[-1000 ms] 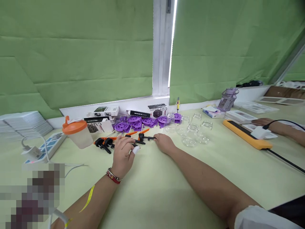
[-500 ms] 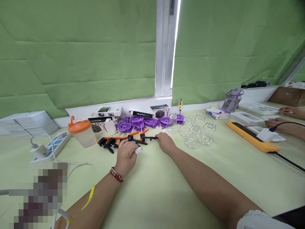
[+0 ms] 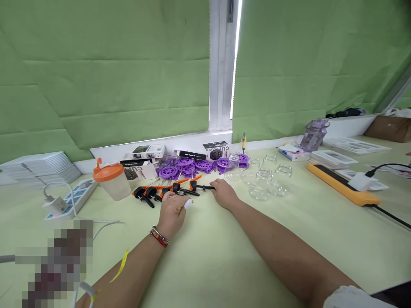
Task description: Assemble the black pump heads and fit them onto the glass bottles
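Several small bar clamps with black jaws and orange handles lie in a row on the pale green table. My left hand rests by them with its fingers curled onto the nearest clamp; one finger wears a white bandage. The fingertips of my right hand are closed on the bar end of the rightmost clamp. Behind the clamps lie several purple plastic wheels.
Several small clear glass jars stand to the right of my hands. An orange-lidded cup, a power strip and stacked white sheets are on the left. Small boxes line the sill. An orange power strip lies at right.
Both hands have stayed by the clamps, almost still. The view has shifted slightly. Another person's hands at the far right are no longer in view.
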A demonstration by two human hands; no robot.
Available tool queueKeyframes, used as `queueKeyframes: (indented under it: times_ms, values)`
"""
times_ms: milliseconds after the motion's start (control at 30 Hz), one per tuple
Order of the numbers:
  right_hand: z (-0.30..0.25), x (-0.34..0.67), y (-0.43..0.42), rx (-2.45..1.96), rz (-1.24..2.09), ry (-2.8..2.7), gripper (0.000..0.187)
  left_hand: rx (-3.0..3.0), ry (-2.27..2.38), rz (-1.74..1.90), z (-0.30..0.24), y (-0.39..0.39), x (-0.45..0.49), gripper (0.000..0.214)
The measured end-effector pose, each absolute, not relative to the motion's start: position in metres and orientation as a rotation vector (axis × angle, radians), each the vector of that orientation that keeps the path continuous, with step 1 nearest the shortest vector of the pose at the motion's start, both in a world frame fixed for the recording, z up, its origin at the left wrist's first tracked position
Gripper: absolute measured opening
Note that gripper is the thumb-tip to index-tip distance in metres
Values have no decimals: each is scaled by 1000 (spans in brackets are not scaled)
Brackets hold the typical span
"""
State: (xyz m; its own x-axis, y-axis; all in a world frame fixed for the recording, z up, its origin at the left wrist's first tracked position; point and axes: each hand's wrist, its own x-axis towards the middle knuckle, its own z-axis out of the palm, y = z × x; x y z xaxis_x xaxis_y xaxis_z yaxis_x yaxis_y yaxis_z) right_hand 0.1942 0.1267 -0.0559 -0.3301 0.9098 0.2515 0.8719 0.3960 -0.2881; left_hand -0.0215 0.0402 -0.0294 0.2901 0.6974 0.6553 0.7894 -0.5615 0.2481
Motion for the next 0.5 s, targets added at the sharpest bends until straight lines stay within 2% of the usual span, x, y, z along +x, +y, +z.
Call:
queueKeyframes:
  times_ms: [333, 500]
  values:
    - [-55, 195, 124, -1508, 167, -2285, 32, -2420, -1515, -878, -28, 42, -20, 25]
    - [-54, 196, 122, -1499, 146, -2223, 38, -2218, -1667, -842, -27, 51, -37, 37]
